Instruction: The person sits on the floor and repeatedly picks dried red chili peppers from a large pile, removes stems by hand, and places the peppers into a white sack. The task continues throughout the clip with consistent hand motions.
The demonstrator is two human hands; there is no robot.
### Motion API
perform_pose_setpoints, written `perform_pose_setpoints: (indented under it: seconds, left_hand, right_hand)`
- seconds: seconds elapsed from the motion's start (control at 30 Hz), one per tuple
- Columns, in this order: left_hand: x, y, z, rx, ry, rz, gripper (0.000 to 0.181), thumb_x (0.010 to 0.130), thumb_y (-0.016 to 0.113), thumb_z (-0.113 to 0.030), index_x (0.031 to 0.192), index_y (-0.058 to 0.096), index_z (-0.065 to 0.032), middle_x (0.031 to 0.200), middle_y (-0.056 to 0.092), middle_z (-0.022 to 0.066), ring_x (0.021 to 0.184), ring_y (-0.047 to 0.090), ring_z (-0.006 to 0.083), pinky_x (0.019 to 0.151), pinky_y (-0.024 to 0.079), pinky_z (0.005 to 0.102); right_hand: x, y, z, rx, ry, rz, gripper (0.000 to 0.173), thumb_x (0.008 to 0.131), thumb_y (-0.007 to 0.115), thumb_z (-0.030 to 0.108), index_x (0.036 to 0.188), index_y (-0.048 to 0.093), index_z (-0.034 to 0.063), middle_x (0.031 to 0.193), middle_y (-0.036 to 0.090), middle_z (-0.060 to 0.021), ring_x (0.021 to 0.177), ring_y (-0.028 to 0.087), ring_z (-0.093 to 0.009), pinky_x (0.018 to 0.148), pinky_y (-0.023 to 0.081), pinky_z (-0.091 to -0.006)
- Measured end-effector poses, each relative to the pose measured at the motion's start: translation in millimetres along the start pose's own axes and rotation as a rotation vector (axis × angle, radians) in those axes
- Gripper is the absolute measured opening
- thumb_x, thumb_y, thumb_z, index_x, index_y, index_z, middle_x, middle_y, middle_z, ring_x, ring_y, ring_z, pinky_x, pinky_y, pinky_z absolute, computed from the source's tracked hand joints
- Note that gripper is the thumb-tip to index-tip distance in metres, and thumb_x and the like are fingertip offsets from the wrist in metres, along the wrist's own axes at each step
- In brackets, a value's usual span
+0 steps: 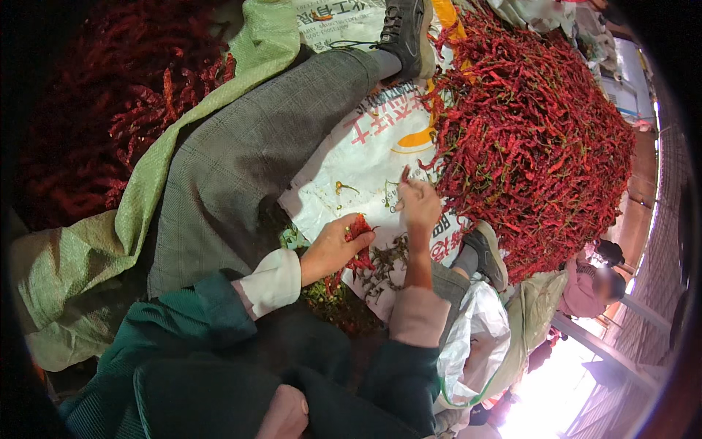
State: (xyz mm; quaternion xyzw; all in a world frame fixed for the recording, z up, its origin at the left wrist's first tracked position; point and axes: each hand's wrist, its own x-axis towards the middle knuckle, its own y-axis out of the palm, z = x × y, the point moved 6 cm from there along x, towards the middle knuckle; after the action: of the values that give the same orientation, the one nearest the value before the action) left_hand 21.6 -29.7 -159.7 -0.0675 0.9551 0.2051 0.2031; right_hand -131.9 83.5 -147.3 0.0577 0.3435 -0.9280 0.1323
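Between my legs lies a printed white woven sack (340, 164). My left hand (337, 244) is closed around a bunch of dried red chili peppers (360, 247), whose ends stick out above and below the thumb. To its right, my right hand (419, 203) hovers over the sack with bent fingers; a dark red pepper (405, 174) shows just past the fingertips, and I cannot tell if they touch it. A few green stems (345, 188) lie loose on the sack, and darker stem scraps (389, 263) are scattered between my wrists.
A large heap of red chilies (537, 137) rises on the right. At the left, a green woven sack (159, 164) edges more red chilies (148, 115). My shoes (406, 38) rest beside the heap. People (589, 285) sit beyond it. White plastic sacking (477, 340) lies at lower right.
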Motion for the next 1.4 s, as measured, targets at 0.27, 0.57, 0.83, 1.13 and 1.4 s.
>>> perform_pose_setpoints:
  seconds: [0.27, 0.57, 0.83, 1.13, 1.4]
  left_hand:
    - [-27, 24, -36, 0.729, 0.64, 0.059, 0.036, 0.064, 0.067, -0.005, 0.098, 0.056, -0.0082, 0.081, 0.054, 0.0098, 0.078, 0.055, 0.0279, 0.062, 0.046, 0.0363]
    - [-44, 40, -21, 1.002, 0.798, 0.298, 0.015, 0.067, 0.06, -0.005, 0.08, 0.053, -0.0035, 0.075, 0.053, 0.0096, 0.077, 0.054, 0.0296, 0.061, 0.045, 0.0379]
    - [-57, 48, -13, -0.428, -0.331, 0.741, 0.014, 0.084, 0.058, -0.017, 0.086, 0.055, -0.0039, 0.078, 0.057, 0.0014, 0.069, 0.057, 0.0109, 0.057, 0.047, 0.0264]
    - [-47, 37, -46, -0.827, -0.322, 0.584, 0.018, 0.085, 0.058, -0.021, 0.09, 0.058, -0.0043, 0.083, 0.06, 0.0027, 0.076, 0.057, 0.0117, 0.071, 0.046, 0.0265]
    - [-34, 26, -39, -0.675, -0.293, 0.341, 0.021, 0.086, 0.057, -0.021, 0.093, 0.06, -0.0017, 0.084, 0.062, 0.0037, 0.073, 0.057, 0.0105, 0.068, 0.046, 0.0253]
  right_hand:
    - [-127, -24, 32, -0.298, -0.082, 0.213, 0.017, 0.077, 0.064, 0.019, 0.091, 0.066, 0.0102, 0.08, 0.063, -0.0112, 0.068, 0.062, -0.022, 0.063, 0.047, -0.0313]
    - [-169, -24, 48, -0.708, -0.286, 0.15, 0.013, 0.077, 0.063, 0.02, 0.081, 0.066, 0.0082, 0.071, 0.061, -0.0114, 0.061, 0.06, -0.026, 0.055, 0.045, -0.0342]
    - [-185, -36, 21, 0.796, 0.234, 0.312, 0.009, 0.082, 0.056, 0.004, 0.087, 0.059, -0.0028, 0.07, 0.061, -0.0115, 0.043, 0.044, -0.009, 0.042, 0.036, -0.0202]
    - [-129, -48, 28, 0.061, 0.249, 0.18, 0.02, 0.082, 0.061, 0.018, 0.09, 0.064, 0.0009, 0.071, 0.06, -0.003, 0.054, 0.049, -0.006, 0.049, 0.038, -0.0203]
    - [54, -152, 11, -0.691, -0.358, -0.384, 0.061, 0.068, 0.072, 0.016, 0.123, 0.049, 0.007, 0.126, 0.043, -0.0242, 0.121, 0.038, -0.037, 0.1, 0.032, -0.0397]
